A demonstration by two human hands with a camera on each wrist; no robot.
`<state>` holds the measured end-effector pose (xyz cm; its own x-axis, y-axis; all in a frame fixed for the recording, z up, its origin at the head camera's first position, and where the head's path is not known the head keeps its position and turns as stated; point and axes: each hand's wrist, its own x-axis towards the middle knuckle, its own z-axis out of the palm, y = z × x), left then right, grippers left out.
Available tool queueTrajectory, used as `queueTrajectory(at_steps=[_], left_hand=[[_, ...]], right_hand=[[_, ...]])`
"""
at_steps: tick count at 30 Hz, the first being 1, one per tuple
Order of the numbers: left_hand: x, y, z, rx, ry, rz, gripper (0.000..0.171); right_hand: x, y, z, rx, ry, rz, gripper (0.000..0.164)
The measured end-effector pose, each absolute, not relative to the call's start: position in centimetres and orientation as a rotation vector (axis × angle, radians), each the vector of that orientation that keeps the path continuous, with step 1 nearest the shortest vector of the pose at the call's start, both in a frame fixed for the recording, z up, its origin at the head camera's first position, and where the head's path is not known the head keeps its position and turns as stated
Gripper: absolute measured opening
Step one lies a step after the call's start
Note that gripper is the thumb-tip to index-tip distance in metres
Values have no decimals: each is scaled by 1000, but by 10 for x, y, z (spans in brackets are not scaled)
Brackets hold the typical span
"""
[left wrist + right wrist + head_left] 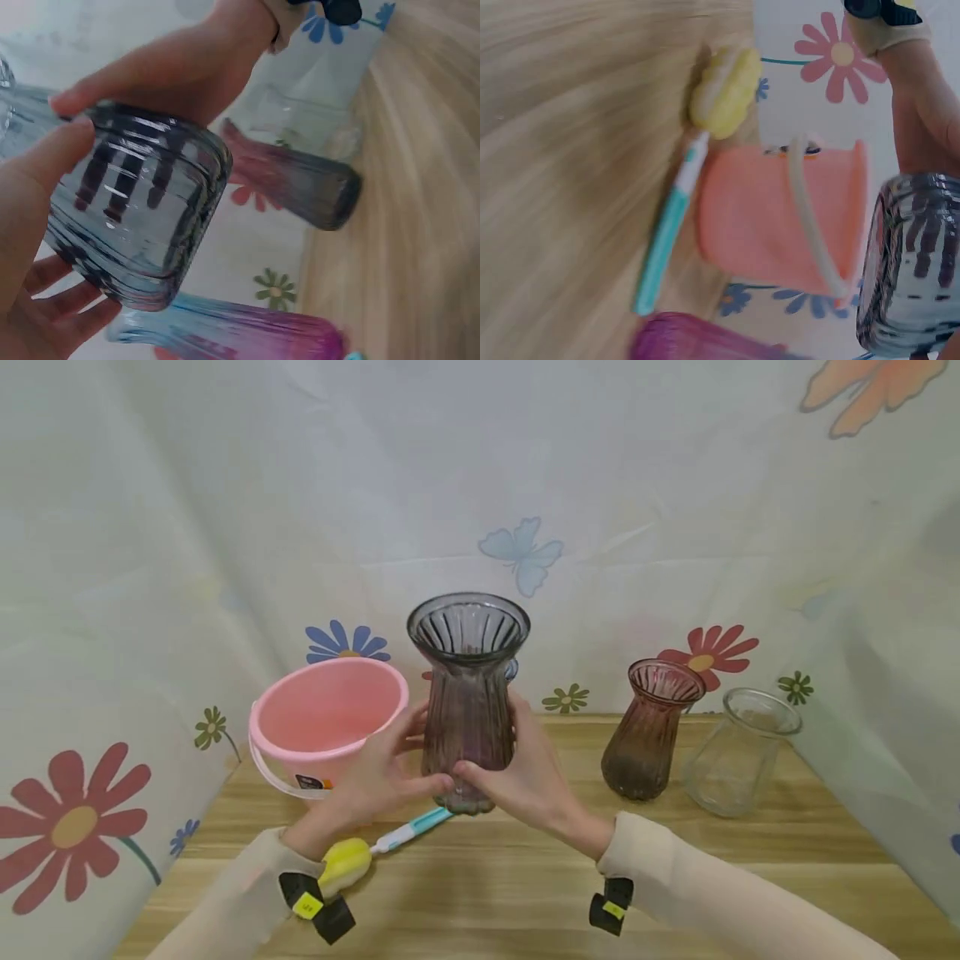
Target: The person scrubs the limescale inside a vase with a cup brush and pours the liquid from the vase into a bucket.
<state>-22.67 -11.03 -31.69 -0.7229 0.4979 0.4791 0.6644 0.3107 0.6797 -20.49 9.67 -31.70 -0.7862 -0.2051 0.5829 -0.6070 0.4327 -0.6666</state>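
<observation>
A grey fluted glass vase [468, 718] with a flared rim is held upright above the table. My left hand [367, 777] grips its left side, and my right hand [532, 777] grips the right, both thumbs on the near face. The left wrist view shows the vase's thick base [202, 217] with fingers around the glass. Below the hands lies a sponge brush [408, 833] with a yellow head and a teal and white handle. A blue-to-magenta glass vase [255, 330] is mostly hidden behind the grey one in the head view.
On the left stands a pink bucket [330, 749] with a white handle. To the right are a reddish-brown glass vase [641, 752] and a clear glass vase [731, 768]. A floral cloth [637, 527] surrounds the wooden table [525, 902] at the back and sides.
</observation>
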Motion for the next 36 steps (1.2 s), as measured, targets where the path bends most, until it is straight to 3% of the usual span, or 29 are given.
queueTrajectory(at_steps=[17, 22, 28, 36], left_hand=[[-254, -47, -405, -963, -2549, -1520, 83], [-267, -25, -420, -928, -2597, -1579, 86], [-280, -1, -431, -889, -2622, -1591, 84], [-296, 19, -440, -860, -2635, -1436, 80]], right_hand=[[-230, 159, -403, 588, -2481, 1473, 87], [-242, 180, -414, 500, -2576, 1415, 85], [-252, 203, -421, 347, -2736, 1306, 94], [-272, 221, -430, 461, -2663, 1362, 90]])
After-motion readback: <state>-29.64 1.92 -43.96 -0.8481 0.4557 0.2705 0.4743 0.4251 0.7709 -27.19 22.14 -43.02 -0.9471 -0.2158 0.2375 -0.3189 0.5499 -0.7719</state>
